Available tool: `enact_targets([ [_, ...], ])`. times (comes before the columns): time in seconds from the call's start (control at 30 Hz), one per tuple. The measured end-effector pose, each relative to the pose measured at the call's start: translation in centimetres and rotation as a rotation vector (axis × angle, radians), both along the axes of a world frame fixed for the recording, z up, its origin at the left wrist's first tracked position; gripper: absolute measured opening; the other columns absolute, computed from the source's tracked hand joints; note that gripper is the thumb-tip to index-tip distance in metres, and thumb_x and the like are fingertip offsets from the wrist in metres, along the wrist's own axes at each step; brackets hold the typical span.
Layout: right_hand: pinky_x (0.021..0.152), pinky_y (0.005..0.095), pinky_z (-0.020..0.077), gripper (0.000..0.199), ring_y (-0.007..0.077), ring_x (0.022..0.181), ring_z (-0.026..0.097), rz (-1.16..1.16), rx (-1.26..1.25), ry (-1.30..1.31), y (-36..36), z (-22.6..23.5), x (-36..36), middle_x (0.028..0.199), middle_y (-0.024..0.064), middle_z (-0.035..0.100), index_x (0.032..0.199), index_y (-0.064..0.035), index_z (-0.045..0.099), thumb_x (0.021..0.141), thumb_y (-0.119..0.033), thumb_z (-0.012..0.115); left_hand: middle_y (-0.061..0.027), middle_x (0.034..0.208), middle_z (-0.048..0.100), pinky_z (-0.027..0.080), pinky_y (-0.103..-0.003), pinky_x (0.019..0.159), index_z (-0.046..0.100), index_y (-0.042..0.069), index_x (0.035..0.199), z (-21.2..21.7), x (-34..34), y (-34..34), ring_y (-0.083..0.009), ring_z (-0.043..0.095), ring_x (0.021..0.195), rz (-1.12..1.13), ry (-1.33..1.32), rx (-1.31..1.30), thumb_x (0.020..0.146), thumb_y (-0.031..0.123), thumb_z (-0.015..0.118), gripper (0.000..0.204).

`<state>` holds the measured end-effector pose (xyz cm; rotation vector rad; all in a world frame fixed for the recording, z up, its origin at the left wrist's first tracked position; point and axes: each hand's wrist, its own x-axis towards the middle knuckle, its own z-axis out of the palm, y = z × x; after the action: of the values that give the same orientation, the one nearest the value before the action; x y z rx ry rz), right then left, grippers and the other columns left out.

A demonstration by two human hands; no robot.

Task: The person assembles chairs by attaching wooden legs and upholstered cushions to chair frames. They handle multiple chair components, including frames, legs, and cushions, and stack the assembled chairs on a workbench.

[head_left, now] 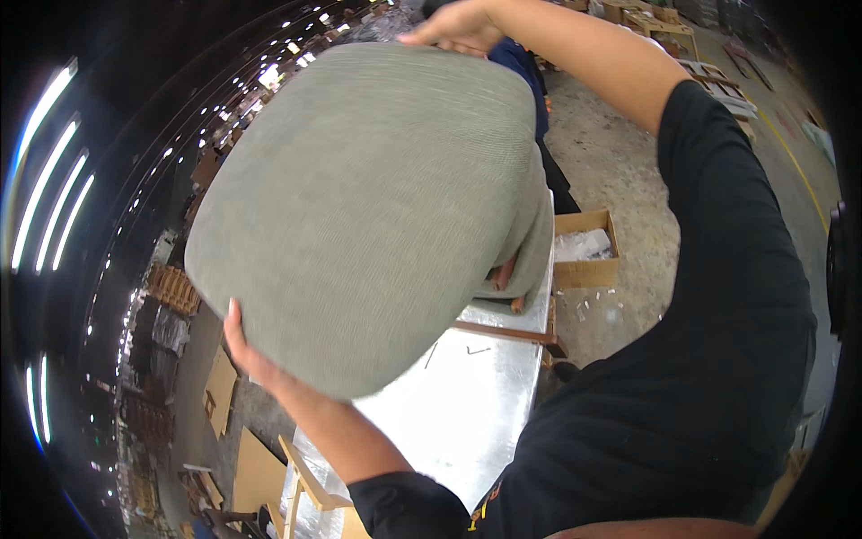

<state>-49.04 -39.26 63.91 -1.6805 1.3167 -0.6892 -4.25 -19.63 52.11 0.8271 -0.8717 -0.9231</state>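
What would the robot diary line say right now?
held: grey-green cushion | left hand: lower-left edge | right hand: top edge | below: shiny table

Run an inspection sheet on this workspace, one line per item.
Surface: shiny metallic table, partly hidden by the cushion.
Job's things: grey-green cushion held up, tilted; more grey-green padding behind it, with brown wooden ends showing.
Clutter: thin bent rod and brown bar on the table; open cardboard box beyond, white material inside.
Hands: left hand on the cushion's near-left edge, right hand on its far edge.
Cables: nothing seen.
Surroundings: scraps on concrete floor; dark-clothed person partly hidden behind cushion.
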Motion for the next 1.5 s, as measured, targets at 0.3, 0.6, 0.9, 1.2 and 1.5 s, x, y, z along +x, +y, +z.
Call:
enact_targets([
  [0.3, 0.085, 0.0421, 0.0555, 0.074, 0.0331, 0.095, 0.073, -0.493, -0.397, 0.147, -21.8, -11.9, -9.9, 0.107, 0.0243, 0.075, 0.103, 0.0110, 0.078, 0.076, -0.057, 0.086, -0.0254, 0.143, 0.050, 0.046, -0.053, 0.111, 0.039, 0.002, 0.146, -7.3, -13.2, -20.9, -0.0387, 0.052, 0.135, -0.237, 0.231, -0.040, 0.099, 0.039, 0.063, 0.064],
  [0.6, 0.097, 0.0424, 0.0536, 0.091, 0.0386, 0.109, 0.071, -0.439, -0.546, 0.506, -33.4, -20.1, -12.3, 0.116, 0.0302, 0.073, 0.111, 0.0160, 0.074, 0.072, -0.066, 0.084, -0.0188, 0.153, 0.048, 0.040, -0.047, 0.117, 0.040, 0.001, 0.153, -15.6, -16.5, -24.4, -0.0337, 0.047, 0.143, -0.174, 0.218, 0.164, 0.102, 0.046, 0.057, 0.070],
  [0.9, 0.111, 0.0459, 0.0430, 0.083, 0.0379, 0.134, 0.057, -0.403, -0.532, 0.596, -35.6, -24.9, -12.3, 0.133, 0.0275, 0.067, 0.115, 0.0085, 0.076, 0.082, -0.068, 0.076, -0.0261, 0.160, 0.028, 0.032, -0.054, 0.121, 0.019, 0.003, 0.161, -19.6, -18.0, -22.8, -0.0375, 0.031, 0.153, -0.168, 0.142, 0.236, 0.099, 0.064, 0.051, 0.092],
  [1.2, 0.099, 0.0385, 0.0485, 0.073, 0.0304, 0.120, 0.063, -0.317, -0.348, 0.454, -34.3, -22.9, -12.3, 0.108, 0.0194, 0.074, 0.103, 0.0057, 0.079, 0.079, -0.063, 0.083, -0.0288, 0.158, 0.028, 0.029, -0.054, 0.122, 0.019, 0.000, 0.159, -18.8, -18.9, -22.7, -0.0414, 0.030, 0.152, -0.281, 0.192, 0.166, 0.094, 0.064, 0.057, 0.099],
  [1.5, 0.098, 0.0418, 0.0482, 0.061, 0.0295, 0.121, 0.061, -0.252, -0.301, 0.443, -34.5, -23.4, -13.4, 0.131, 0.0181, 0.065, 0.105, 0.0061, 0.078, 0.087, -0.052, 0.081, -0.0244, 0.161, 0.032, 0.029, -0.054, 0.124, 0.016, 0.001, 0.160, -20.7, -18.3, -23.4, -0.0388, 0.035, 0.150, -0.291, 0.313, 0.149, 0.097, 0.043, 0.068, 0.092],
])
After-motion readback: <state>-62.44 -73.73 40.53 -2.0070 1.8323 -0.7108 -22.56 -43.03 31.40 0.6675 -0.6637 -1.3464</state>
